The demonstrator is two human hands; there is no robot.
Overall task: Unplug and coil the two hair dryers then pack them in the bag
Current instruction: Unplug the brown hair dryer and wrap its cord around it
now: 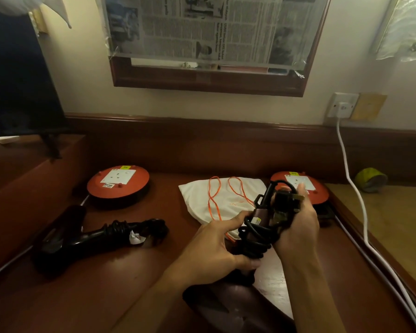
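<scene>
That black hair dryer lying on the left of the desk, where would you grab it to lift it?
Probably the black hair dryer's handle, where its cord is wound tight. It lies flat, pointing right, so come from above; gripping there also pins the coil.

Dim warm light, soft blur, bowed edges.

A cream wall (pixel 226 104) fills the upper half of the frame; at top centre hangs a dark wooden frame (pixel 207 85) covered with taped newspaper (pixel 202 27); at right a white wall socket (pixel 342 105) holds a plug with a white cable (pixel 356 193) trailing down; a dark television screen (pixel 17 75) stands upper left; the reddish-brown wooden worktop (pixel 106 272) spans the lower frame under dim, warm light.
</scene>
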